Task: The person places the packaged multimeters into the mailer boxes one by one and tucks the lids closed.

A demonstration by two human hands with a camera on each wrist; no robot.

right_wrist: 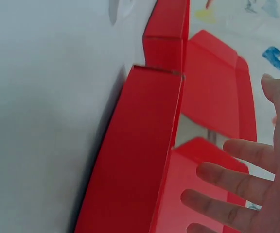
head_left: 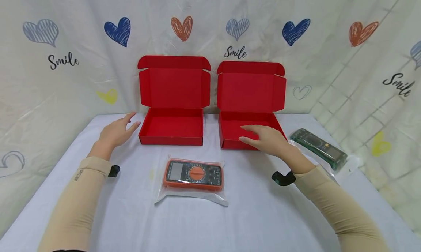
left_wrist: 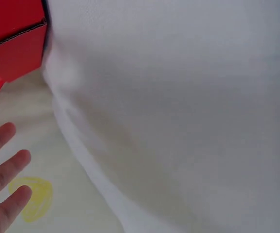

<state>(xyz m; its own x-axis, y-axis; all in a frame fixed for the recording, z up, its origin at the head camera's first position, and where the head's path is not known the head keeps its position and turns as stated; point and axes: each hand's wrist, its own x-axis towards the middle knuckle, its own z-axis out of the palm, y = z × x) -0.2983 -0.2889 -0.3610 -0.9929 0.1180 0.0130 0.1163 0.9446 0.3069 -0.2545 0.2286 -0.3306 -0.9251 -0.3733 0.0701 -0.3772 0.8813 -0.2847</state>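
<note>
Two red cardboard boxes stand side by side with raised lids: the left box (head_left: 171, 140) and the right box (head_left: 227, 138), both with bare insides. My left hand (head_left: 116, 131) hovers just left of the left box, its fingers spread and holding nothing. Over the front part of the right box is my right hand (head_left: 266, 138), fingers extended and grasping nothing. In the right wrist view that hand (right_wrist: 256, 184) appears beside the red box wall (right_wrist: 130, 150). An orange multimeter (head_left: 194, 175) in a clear plastic bag lies on the table in front of the boxes.
On the right, a dark green device (head_left: 319, 147) in a clear bag lies slantwise near the right forearm. A white cloth (head_left: 131, 215) covers the table. Behind the boxes hangs a pale curtain (head_left: 204, 7) printed with hearts and lettering.
</note>
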